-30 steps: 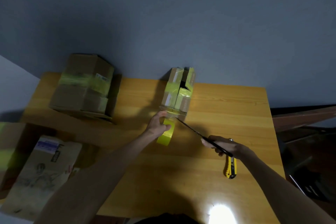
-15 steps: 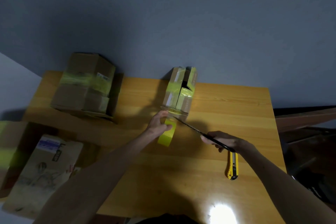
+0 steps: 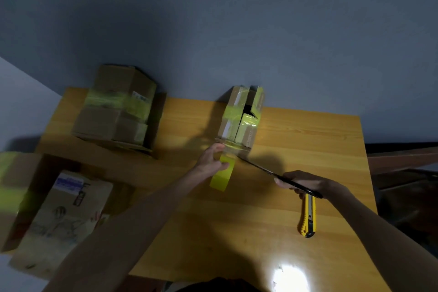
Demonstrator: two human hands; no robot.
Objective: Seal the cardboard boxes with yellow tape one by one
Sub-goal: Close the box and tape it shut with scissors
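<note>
A small cardboard box [image 3: 241, 121] wrapped in bands of yellow tape stands upright at the middle back of the wooden table [image 3: 296, 149]. My left hand [image 3: 211, 163] grips a roll of yellow tape [image 3: 221, 175] just in front of the box, with a strip of tape running up to the box's near bottom edge. My right hand [image 3: 305, 184] holds black scissors [image 3: 265, 172]. Their blades point left at the taut strip between roll and box.
A yellow utility knife [image 3: 308, 217] lies on the table below my right hand. A larger taped box [image 3: 118, 106] stands at the back left. A flat printed box [image 3: 61, 220] and another taped carton [image 3: 11, 187] sit at the left edge. A bright light glare [image 3: 289, 277] marks the near edge.
The scissor tips have stayed against the tape strip by the box's base while my right hand edged slightly right. My left hand keeps holding the roll in the same place.
</note>
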